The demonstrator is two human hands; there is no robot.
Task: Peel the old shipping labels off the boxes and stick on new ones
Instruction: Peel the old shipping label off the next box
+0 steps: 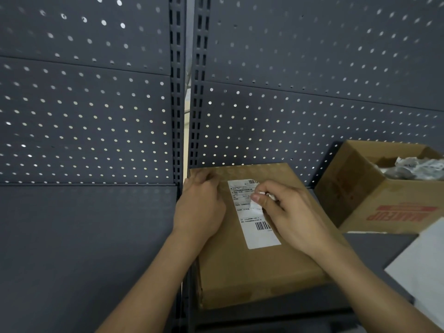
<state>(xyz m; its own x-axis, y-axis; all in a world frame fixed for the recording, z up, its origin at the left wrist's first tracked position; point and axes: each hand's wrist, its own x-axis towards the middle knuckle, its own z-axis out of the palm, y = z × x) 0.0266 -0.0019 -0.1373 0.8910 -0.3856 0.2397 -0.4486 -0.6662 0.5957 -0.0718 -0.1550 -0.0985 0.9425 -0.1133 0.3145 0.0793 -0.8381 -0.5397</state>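
Head view: closed box (252, 267) flat on grey shelf (84, 248). Left hand (200, 207) curled, palm down, pressing box's left edge. Right hand (292, 212) pinches lifted strip of white label (258, 233) between thumb and forefinger; rest stuck on box top.

2 bare forearms, no sleeves, each grip ungloved.

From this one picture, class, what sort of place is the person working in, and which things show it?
Probably a stockroom or packing area: dark metal shelving with a perforated back panel, a closed cardboard box bearing a barcoded shipping label, and an open carton printed in red beside it.
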